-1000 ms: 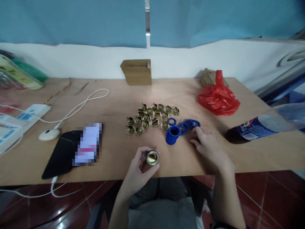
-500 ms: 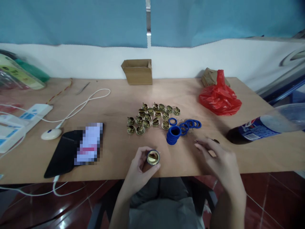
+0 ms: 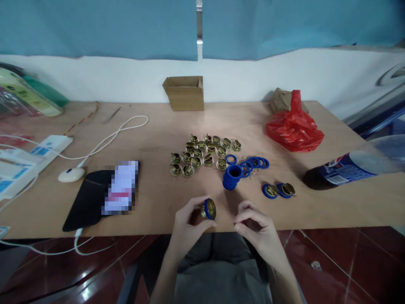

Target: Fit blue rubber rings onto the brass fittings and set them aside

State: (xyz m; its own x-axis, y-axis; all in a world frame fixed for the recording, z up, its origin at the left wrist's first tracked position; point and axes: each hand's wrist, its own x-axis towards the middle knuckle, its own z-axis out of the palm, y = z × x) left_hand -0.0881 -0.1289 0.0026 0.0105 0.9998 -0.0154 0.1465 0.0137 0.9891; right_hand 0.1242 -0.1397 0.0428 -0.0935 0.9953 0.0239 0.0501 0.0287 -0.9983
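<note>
In my left hand [image 3: 187, 223] is a round brass-coloured metal fitting [image 3: 212, 207] with a blue ring around it, tilted so its hollow side faces right. Fingers and thumb grip it by the edge. My right hand [image 3: 255, 226] is just to the right, thumb and fingertips pinched together; whatever they hold is too small to make out. Ahead of the hands stands a stack of blue rings [image 3: 230, 179]. Loose blue rings [image 3: 254, 163] lie behind it among thin wire-like pieces. Several brass-coloured fittings [image 3: 196, 162] with upright flaps are grouped to the left of the stack.
Two fittings with blue rings [image 3: 270, 191] sit right of the stack. A cola bottle [image 3: 341, 169] lies at the right, near a red plastic bag [image 3: 294, 131]. An open cardboard box [image 3: 186, 95] stands by the wall. A phone [image 3: 122, 188], cables and a power strip [image 3: 47, 147] are left.
My right hand has moved left from beside the two ringed fittings, uncovering them, toward my left hand. The fitting in my left hand has turned from facing up to facing right.
</note>
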